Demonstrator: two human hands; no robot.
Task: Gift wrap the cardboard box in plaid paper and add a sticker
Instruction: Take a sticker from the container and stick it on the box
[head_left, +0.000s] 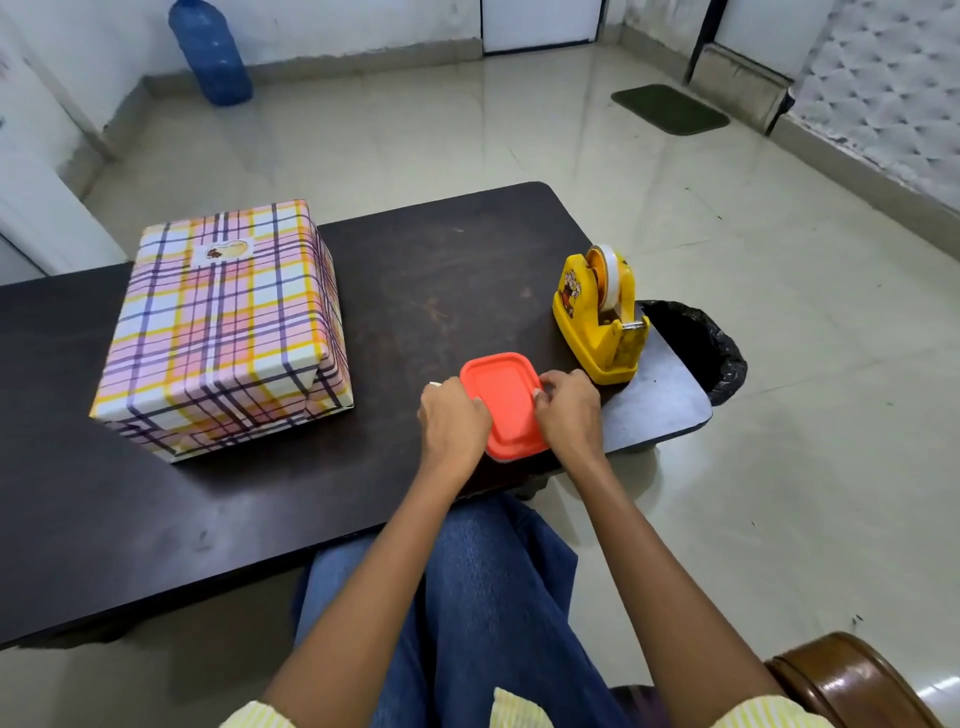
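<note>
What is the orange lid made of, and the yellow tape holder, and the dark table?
The orange lid looks like plastic: smooth and matte, with a moulded raised rim. The yellow tape holder seems to be glossy hard plastic, scuffed, with a small metal cutter. The dark table is probably laminated wood, worn and faintly shiny.

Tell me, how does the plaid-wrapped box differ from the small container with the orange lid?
The plaid-wrapped box is much larger than the container. The box wears plaid paper and a sticker on top; the container is plain orange on top. No hand touches the box, while the left hand and right hand grip the container's sides. Both rest on the dark table.
</note>
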